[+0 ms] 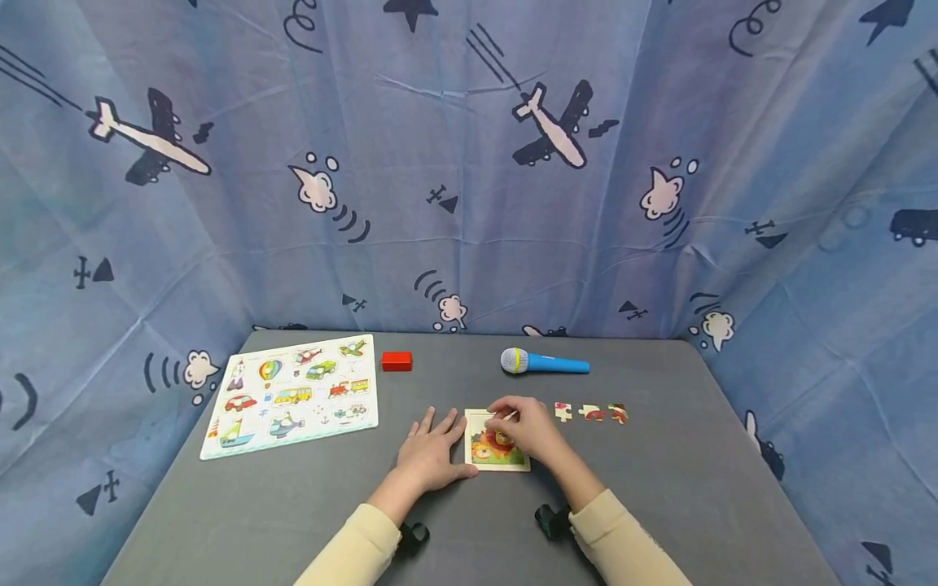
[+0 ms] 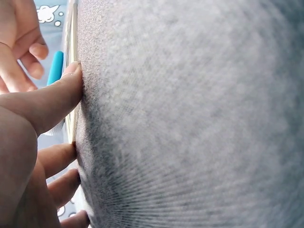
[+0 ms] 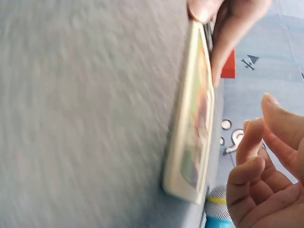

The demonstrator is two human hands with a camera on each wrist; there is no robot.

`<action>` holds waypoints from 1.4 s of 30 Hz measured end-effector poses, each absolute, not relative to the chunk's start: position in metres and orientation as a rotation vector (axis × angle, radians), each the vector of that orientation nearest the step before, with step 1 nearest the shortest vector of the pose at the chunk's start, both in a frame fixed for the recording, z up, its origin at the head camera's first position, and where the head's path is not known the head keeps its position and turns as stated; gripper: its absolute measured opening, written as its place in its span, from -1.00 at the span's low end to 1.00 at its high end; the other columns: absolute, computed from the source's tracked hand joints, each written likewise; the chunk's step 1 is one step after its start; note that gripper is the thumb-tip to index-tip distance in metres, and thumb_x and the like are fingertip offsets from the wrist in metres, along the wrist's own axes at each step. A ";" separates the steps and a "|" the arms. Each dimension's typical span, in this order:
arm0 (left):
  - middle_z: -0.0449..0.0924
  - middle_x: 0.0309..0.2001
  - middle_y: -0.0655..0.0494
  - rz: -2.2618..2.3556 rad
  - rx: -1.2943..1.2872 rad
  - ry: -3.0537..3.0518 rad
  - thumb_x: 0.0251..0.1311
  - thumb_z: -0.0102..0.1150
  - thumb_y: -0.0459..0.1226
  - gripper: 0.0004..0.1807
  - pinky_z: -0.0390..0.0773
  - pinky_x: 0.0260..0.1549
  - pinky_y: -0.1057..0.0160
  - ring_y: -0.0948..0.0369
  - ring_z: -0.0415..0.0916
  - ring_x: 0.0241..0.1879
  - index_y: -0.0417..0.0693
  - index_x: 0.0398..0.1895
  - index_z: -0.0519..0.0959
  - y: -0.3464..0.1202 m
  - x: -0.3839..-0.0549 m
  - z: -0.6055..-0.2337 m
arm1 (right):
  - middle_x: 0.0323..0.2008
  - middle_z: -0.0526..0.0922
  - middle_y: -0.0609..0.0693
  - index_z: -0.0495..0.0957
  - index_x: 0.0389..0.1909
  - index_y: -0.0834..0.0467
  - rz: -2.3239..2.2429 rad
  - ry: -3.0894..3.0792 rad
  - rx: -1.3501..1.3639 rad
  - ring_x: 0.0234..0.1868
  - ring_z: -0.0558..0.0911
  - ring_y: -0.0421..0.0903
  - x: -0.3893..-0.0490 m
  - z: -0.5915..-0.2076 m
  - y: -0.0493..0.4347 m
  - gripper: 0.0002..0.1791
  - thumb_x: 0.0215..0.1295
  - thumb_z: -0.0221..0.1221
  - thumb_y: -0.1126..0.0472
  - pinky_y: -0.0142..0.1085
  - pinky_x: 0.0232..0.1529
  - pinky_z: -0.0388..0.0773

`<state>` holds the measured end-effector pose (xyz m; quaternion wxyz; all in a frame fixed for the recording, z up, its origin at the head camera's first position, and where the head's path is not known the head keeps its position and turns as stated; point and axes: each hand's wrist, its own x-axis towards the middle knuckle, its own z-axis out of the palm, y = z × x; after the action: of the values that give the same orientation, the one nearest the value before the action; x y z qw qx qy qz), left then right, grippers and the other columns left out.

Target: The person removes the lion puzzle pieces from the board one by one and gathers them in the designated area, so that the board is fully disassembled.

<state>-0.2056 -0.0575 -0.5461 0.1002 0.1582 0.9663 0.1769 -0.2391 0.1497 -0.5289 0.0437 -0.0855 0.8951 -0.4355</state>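
Note:
A small framed wooden jigsaw puzzle point(image 1: 498, 456) lies on the table, with a lion picture partly filled in and bare wood at its upper left. My left hand point(image 1: 430, 454) rests with spread fingers at its left side. In the left wrist view, the left thumb point(image 2: 61, 97) presses at the frame's edge. Over the puzzle hovers my right hand point(image 1: 533, 427), its fingers loosely bent. The right wrist view shows that hand point(image 3: 273, 175) apart from the frame, with nothing visible between thumb and fingers. Loose jigsaw pieces point(image 1: 592, 413) lie to the right of the puzzle.
Behind the puzzle lies a blue toy microphone point(image 1: 557, 364). A red block point(image 1: 396, 361) sits farther left, beside a large white picture board point(image 1: 293, 395) of vehicles. A blue patterned curtain point(image 1: 469, 203) hangs behind the grey table point(image 1: 696, 488).

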 end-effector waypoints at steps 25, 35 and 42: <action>0.19 0.56 0.06 0.547 0.465 2.865 0.05 0.36 0.27 -0.03 0.08 0.47 -0.24 -0.19 -0.07 0.58 0.11 0.52 0.33 -0.058 -0.204 -0.547 | -0.37 0.52 0.01 0.64 -0.25 0.12 -1.147 2.660 -0.328 -0.39 0.43 -0.13 -0.239 -0.544 0.126 -0.75 0.08 0.48 0.33 -0.33 -0.37 0.35; 0.17 0.57 0.08 0.552 0.452 2.849 0.07 0.36 0.26 -0.03 0.05 0.49 -0.23 -0.17 -0.10 0.59 0.11 0.52 0.32 -0.057 -0.204 -0.546 | -0.41 0.58 -0.07 0.64 -0.27 0.08 -1.177 2.677 -0.330 -0.39 0.49 -0.14 -0.237 -0.543 0.127 -0.79 0.13 0.44 0.33 -0.30 -0.35 0.44; 0.16 0.57 0.08 0.541 0.457 2.847 0.07 0.36 0.26 -0.04 0.06 0.48 -0.23 -0.16 -0.09 0.59 0.12 0.52 0.32 -0.057 -0.205 -0.546 | -0.53 0.66 -0.07 0.75 -0.28 0.09 -1.320 2.656 -0.359 -0.57 0.54 -0.18 -0.235 -0.532 0.136 -0.88 0.23 0.41 0.15 -0.38 -0.57 0.46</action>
<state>-0.2051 -0.0571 -0.5464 0.1036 0.1548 0.9653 0.1833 -0.2354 0.1357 -0.5319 0.0772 -0.1199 0.8863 -0.4405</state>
